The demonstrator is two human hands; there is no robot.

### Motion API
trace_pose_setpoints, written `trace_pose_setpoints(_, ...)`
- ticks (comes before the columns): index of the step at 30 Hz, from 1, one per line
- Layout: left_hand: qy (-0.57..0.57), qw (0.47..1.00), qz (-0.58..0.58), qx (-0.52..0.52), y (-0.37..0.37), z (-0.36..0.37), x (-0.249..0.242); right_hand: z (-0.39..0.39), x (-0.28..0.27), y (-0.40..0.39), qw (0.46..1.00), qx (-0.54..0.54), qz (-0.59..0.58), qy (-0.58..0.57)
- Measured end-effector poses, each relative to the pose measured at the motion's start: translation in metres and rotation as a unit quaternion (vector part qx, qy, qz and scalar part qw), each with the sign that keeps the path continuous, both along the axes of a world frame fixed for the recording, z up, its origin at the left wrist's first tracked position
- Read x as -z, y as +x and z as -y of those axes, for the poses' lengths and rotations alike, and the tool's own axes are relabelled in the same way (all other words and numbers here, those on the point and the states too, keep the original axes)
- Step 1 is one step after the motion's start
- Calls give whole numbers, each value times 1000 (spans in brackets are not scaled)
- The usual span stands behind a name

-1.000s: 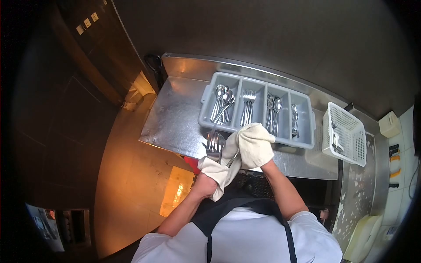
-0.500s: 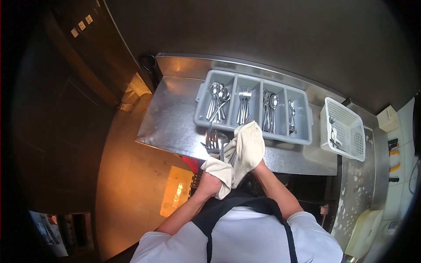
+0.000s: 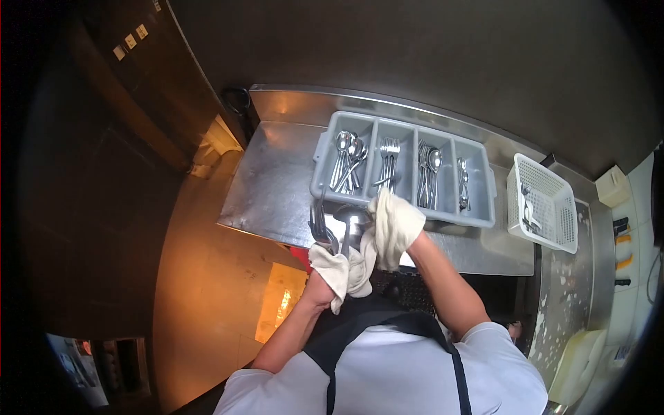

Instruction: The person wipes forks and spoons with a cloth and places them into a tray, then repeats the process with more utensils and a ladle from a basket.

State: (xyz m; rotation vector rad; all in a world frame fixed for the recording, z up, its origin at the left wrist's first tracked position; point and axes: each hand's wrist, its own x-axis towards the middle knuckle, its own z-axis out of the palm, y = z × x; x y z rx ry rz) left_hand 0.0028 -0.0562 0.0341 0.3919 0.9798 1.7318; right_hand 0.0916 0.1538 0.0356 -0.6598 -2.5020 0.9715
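Note:
My left hand [image 3: 330,271], wrapped in a cream cloth [image 3: 360,259], grips a bundle of forks and spoons [image 3: 333,225] that stick up from it over the counter's front edge. My right hand [image 3: 395,225] is covered by the other end of the same cloth and closes on a utensil from the bundle beside a large spoon bowl [image 3: 354,218]. Just beyond stands a grey four-compartment cutlery tray [image 3: 484,211] holding spoons [image 3: 348,160], forks [image 3: 389,162] and more spoons [image 3: 429,173].
The tray sits on a steel counter [image 3: 277,180] against a steel back wall. A white perforated basket [image 3: 543,207] with a few utensils stands to the right. An orange-lit floor lies to the left below the counter.
My right hand has shifted on the cloth toward the tray's front edge, and the bundle in my left hand has turned so a large spoon bowl now faces up.

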Motion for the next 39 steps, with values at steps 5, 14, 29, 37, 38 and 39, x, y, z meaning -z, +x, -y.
trace_pose_setpoints(5,-40,952,300,54,-7,-5,-4,28,-35,-1,938,11,85,336)
trace_pose_setpoints(14,-39,998,-15,38,6,-11,6,13,-24,28,957,37,-118,262)
trace_pose_setpoints(29,-108,982,36,147,15,-27,6,39,-13,27,949,211,-217,86)
trace_pose_setpoints(37,-111,969,24,217,-11,-23,1,84,21,14,950,281,99,96)
trace_pose_setpoints(38,-114,957,47,264,-15,-23,10,90,14,20,958,282,45,38)
trace_pose_setpoints(39,-108,955,29,273,-16,-22,15,95,7,25,959,281,-13,-21)
